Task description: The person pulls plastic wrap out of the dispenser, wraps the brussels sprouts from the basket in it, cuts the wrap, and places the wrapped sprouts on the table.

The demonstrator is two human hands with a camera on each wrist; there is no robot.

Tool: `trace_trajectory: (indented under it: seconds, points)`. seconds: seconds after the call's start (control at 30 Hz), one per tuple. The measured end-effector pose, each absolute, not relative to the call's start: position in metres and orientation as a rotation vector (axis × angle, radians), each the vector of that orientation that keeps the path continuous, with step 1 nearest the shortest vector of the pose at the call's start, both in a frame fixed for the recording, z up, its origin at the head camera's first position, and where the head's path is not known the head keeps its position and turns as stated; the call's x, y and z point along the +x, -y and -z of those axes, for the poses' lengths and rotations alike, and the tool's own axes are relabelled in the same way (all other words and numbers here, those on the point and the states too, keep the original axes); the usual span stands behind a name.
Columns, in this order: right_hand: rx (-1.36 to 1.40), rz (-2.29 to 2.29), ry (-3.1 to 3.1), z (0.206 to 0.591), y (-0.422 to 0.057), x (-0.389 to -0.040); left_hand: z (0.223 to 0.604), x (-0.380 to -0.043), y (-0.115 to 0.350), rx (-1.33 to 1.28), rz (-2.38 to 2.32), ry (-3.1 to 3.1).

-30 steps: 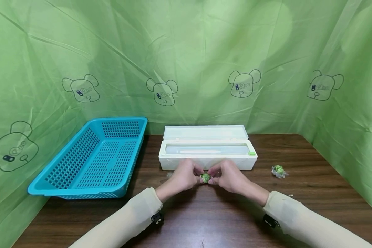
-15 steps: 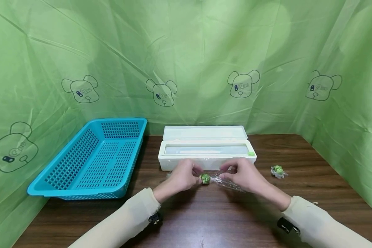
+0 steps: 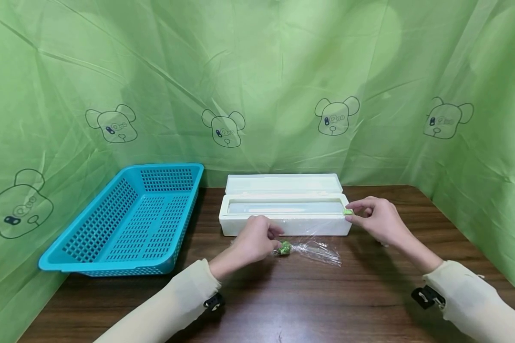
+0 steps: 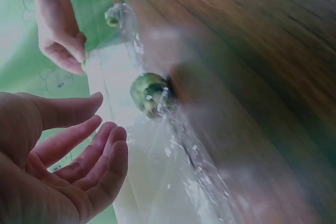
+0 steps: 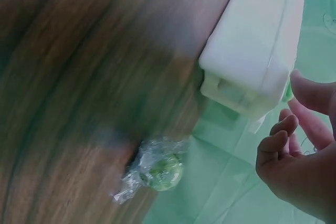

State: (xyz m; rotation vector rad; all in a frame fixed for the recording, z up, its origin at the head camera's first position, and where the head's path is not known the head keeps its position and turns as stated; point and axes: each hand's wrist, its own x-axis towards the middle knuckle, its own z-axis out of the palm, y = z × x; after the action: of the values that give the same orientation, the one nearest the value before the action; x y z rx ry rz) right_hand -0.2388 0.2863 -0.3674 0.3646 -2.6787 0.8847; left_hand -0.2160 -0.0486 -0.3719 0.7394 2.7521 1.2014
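A Brussels sprout [image 3: 284,247] lies on the table in front of the white cling film box [image 3: 253,226]. Clear film [image 3: 319,252] trails from it, gathered on its right side and spread to the left. My left hand [image 3: 254,242] is beside the sprout; in the left wrist view its relaxed, curved fingers [image 4: 113,177] show a gap to the sprout. Over at the box's right end, my right hand [image 3: 379,221] pinches the green slide cutter [image 3: 348,212] between thumb and fingertips. The box's lid [image 3: 283,183] stands raised, with the film roll [image 3: 283,208] visible inside.
A second sprout in crumpled film [image 5: 167,174] rests on the table near the right hand, mostly hidden behind it in the head view. To the left stands a blue plastic basket [image 3: 171,259]. Green cloth [image 3: 279,71] hangs round the wooden table [image 3: 274,305].
My right hand has left the sprout, drawn out the film at its right side, let that go and moved to the slide cutter. The left hand has barely moved.
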Motion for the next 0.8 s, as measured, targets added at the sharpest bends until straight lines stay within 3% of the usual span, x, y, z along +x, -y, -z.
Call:
trace_trajectory:
  seconds: [0.8]
  points:
    - [0.476, -1.119, 2.693, 0.376, -0.287, -0.249, 0.363, -0.211, 0.016, 0.812, -1.221, -2.68]
